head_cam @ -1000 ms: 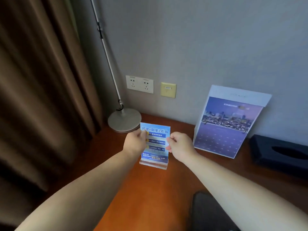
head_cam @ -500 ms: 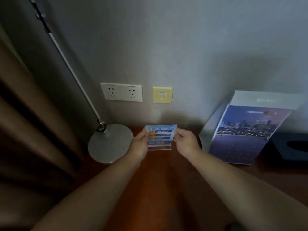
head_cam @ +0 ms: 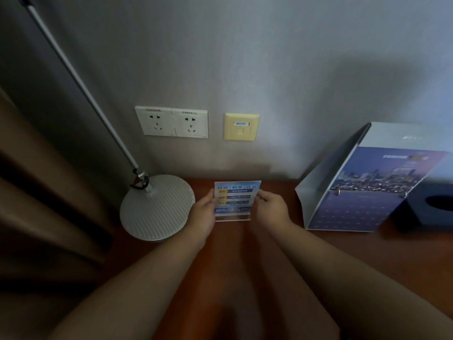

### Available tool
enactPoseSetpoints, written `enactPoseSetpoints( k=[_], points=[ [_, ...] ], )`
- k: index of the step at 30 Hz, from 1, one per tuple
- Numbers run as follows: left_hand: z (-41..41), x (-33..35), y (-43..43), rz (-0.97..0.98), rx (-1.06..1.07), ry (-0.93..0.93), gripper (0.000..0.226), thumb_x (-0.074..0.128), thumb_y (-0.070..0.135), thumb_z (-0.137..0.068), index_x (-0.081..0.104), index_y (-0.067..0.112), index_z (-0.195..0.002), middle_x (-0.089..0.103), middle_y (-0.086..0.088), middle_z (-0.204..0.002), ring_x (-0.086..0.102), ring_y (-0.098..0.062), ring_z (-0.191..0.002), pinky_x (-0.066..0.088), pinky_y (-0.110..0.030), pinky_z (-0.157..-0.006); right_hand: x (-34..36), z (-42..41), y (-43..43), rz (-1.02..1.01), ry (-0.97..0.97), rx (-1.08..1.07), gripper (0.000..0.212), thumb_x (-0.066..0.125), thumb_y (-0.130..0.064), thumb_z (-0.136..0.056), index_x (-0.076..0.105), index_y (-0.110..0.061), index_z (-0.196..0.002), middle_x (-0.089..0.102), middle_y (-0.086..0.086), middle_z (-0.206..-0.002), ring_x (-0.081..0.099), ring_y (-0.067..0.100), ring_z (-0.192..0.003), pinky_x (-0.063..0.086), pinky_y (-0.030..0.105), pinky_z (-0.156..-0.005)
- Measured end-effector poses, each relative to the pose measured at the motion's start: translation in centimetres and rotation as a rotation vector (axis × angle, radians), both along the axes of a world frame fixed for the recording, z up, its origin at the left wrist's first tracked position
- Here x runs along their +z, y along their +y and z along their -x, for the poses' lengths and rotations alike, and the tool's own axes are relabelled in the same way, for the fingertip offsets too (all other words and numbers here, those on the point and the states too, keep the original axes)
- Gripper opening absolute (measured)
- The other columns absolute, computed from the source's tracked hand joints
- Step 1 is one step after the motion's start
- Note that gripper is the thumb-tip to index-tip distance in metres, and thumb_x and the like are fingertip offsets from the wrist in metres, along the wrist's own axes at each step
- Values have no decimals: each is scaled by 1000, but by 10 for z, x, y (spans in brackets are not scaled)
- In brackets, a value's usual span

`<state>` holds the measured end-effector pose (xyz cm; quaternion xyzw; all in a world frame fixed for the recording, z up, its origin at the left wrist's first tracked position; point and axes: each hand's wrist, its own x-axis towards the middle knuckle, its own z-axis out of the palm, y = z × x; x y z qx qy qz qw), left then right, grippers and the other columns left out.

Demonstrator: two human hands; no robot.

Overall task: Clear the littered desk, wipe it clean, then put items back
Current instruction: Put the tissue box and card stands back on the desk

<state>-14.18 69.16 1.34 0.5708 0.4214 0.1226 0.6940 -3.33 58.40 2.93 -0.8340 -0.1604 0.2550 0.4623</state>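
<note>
Between left fingers [head_cam: 210, 196] and right fingers [head_cam: 264, 197] — acrylic sign [head_cam: 235, 198], upright.

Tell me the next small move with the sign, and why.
Probably settle the sign onto the desk and let go. The left hand and right hand pinch its side edges. It stands upright between the lamp base and the calendar, and its clear foot looks at or just above the wood.

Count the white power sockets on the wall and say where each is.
2. The left socket is above the lamp base; the right socket adjoins it, next to the yellow plate. Others may lie outside the view.
</note>
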Motion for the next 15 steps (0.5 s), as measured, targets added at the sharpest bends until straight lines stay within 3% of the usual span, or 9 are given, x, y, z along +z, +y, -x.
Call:
enactPoseSetpoints(
  k=[5,13,15],
  points=[
    [-1,0,2,30,21,-6,43,43,20,-99,40,17,-142,56,-3,-133,56,-12,-111,39,-29,-103,-5,1,3,27,7,-61,35,40,-12,-96,65,-15,-120,67,6,-115,63,22,-101,53,36,-91],
    [-1,-4,-6,41,36,10,41,42,22,-100,43,18,-141,51,-3,-139,48,-16,-126,30,-38,-113,-14,6,0,87,46,-66,37,40,-12,-95,60,-14,-127,64,4,-122,60,22,-109,49,38,-98],
    [0,-4,-10,60,37,28,42,40,20,-100,40,20,-143,48,-1,-142,47,-15,-127,28,-33,-114,-19,6,-1,96,74,-62,37,42,-14,-96,57,-15,-130,62,4,-125,59,21,-111,49,37,-98]
  ],
)
